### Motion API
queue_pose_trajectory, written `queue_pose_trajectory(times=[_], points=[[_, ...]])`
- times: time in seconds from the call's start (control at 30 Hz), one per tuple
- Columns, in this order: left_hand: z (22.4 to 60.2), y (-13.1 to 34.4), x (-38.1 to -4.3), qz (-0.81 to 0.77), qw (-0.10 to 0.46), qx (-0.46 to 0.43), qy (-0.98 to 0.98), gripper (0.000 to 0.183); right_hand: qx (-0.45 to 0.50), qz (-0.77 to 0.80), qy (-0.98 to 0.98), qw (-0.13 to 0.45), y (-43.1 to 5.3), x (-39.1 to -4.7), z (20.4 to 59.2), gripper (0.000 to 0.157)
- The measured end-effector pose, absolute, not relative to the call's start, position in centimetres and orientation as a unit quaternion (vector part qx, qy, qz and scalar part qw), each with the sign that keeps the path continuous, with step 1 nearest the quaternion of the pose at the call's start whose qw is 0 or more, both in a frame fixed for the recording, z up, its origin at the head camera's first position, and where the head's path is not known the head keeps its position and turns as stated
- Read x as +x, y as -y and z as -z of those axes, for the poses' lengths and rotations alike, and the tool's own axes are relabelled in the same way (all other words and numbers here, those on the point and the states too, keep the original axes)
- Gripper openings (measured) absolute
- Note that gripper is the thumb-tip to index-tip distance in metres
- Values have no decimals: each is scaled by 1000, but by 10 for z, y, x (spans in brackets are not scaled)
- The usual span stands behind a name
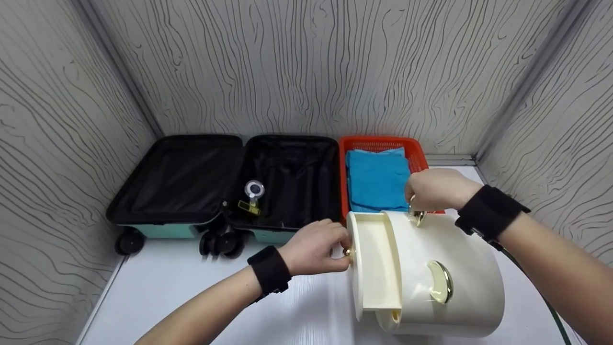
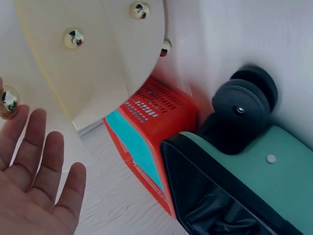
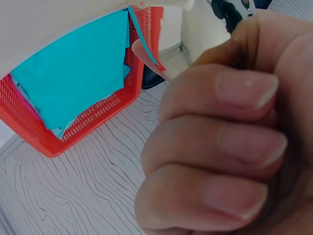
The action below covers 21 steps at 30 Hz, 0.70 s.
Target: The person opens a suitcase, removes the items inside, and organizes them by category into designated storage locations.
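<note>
A cream storage box (image 1: 459, 249) with gold trim stands at the front right, its top drawer (image 1: 378, 263) pulled out to the left. My left hand (image 1: 313, 249) pinches the small gold knob (image 2: 9, 102) on that drawer's front; the other fingers spread loosely in the left wrist view. With fingers curled, my right hand (image 1: 438, 189) grips a gold handle (image 1: 419, 218) at the box's far side. A second gold crescent handle (image 1: 441, 281) shows on the near part. More round knobs (image 2: 74, 38) sit on the lower drawer fronts.
Behind the box is a red basket (image 1: 421, 155) holding folded blue cloth (image 1: 376, 179). An open suitcase (image 1: 175, 179) lies to the left, with a round silver-white item (image 1: 254, 189) and a yellow-black item (image 1: 249, 207) inside. Patterned walls (image 1: 306, 67) enclose the white table (image 1: 191, 287).
</note>
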<state>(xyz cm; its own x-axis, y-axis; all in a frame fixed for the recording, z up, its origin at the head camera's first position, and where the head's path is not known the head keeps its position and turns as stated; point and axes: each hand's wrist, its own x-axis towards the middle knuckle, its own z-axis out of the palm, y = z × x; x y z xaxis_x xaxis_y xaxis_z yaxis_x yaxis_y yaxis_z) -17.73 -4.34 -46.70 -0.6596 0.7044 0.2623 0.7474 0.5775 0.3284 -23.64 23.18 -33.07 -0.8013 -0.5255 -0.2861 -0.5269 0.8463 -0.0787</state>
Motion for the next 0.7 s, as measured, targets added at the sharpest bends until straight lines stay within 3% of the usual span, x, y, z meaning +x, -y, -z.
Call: queue_pose_trajectory(times=[0.43,0.7], points=[[473,59,-178,237,23,-391,889,12,-277,-3,-949,153,-233,-238,331,21],[483,78,-184,248,1,-364,898,34,-272,3,-952,143,-235,-238,332,17]])
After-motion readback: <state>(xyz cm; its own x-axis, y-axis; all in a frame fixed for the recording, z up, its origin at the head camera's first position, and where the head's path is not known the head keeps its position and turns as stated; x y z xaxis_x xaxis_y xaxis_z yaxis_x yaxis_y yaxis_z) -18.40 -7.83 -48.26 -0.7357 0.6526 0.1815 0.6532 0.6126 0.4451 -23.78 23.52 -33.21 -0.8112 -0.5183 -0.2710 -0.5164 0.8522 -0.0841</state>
